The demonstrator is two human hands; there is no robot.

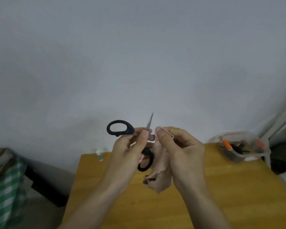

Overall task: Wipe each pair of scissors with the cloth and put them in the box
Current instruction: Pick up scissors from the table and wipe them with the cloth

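Head view: left hand (pixel 130 146) gripped black-handled steel scissors (pixel 120 128), right hand (pixel 177 146) at 3 o'clock pinched beige cloth (pixel 158 171); opened blades, risked cutting fingers.

Yellow wooden table (pixel 205 204) with clear box (pixel 238 156), small bottle (pixel 99 155).

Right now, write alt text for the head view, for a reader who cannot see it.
Above a wooden table, the left hand holds open black-handled scissors while the right hand pinches a beige cloth against a blade. A clear box holding more scissors stands at the table's far right.
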